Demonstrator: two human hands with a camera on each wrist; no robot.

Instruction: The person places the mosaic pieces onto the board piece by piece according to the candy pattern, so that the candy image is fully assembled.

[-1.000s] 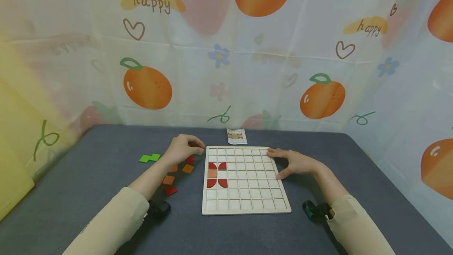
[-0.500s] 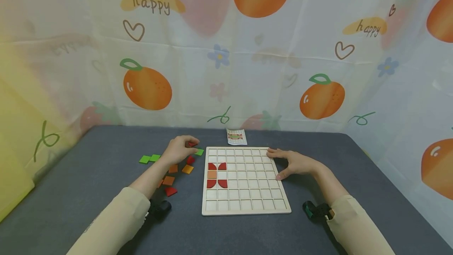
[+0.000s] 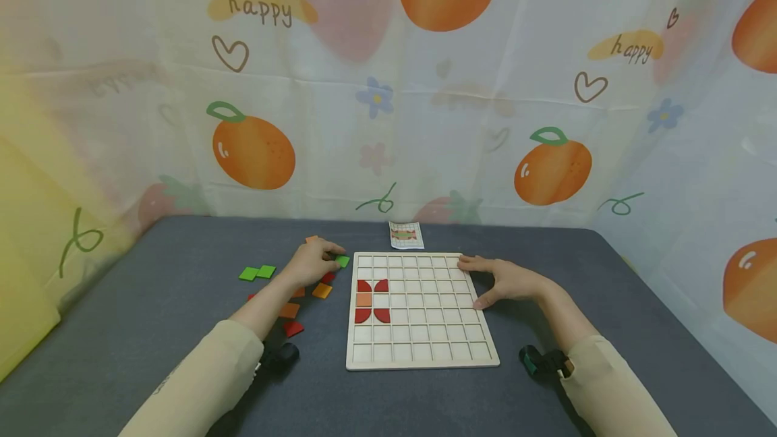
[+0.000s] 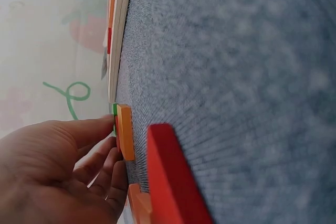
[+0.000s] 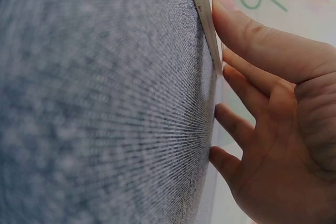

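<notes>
Beside the upper left edge of the pale grid board (image 3: 427, 360), my left hand (image 3: 311, 263) has thumb and forefinger at a small green square tile (image 3: 343, 261). In the left wrist view, the thumb tip of the left hand (image 4: 58, 161) meets the green tile (image 4: 115, 109), behind an orange tile (image 4: 125, 132). My right hand (image 3: 512, 280) rests on the board's right side, fingers near its far corner and thumb lower on the edge. Red quarter-round pieces (image 3: 382, 315) and an orange square (image 3: 363, 299) sit in cells at the board's left.
Several loose pieces lie left of the board, among them an orange tile (image 3: 289, 310), a red piece (image 3: 293, 328) and a yellow-orange tile (image 3: 322, 290). Farther left are two green tiles (image 3: 248, 274). A small pattern card (image 3: 406, 235) lies behind the board.
My left hand has lowered slightly toward the green tile. The red piece seen by its fingertips half a second ago is out of sight, and an orange piece shows behind the hand.
</notes>
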